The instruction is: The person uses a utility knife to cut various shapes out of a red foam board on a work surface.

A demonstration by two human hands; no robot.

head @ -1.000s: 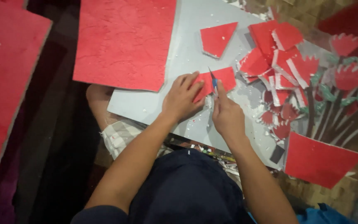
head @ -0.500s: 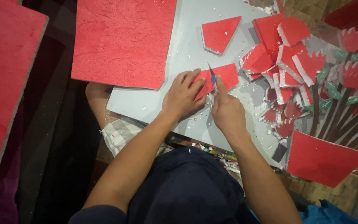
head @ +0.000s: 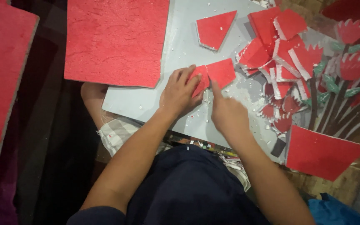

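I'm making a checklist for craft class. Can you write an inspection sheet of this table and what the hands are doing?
Surface: grey board on the lap, dotted with white crumbs.
Job's things: red foam piece lying flat under both hands; blade not clearly visible, blurred.
Clutter: large red sheet, red triangle, heap of cut red pieces, foam flowers with green leaves.
Grips: left hand presses the piece down; right hand closed at its edge, contents unclear.
Cables: nothing seen.
Surroundings: another red sheet at left, red wedge lower right, dark floor.
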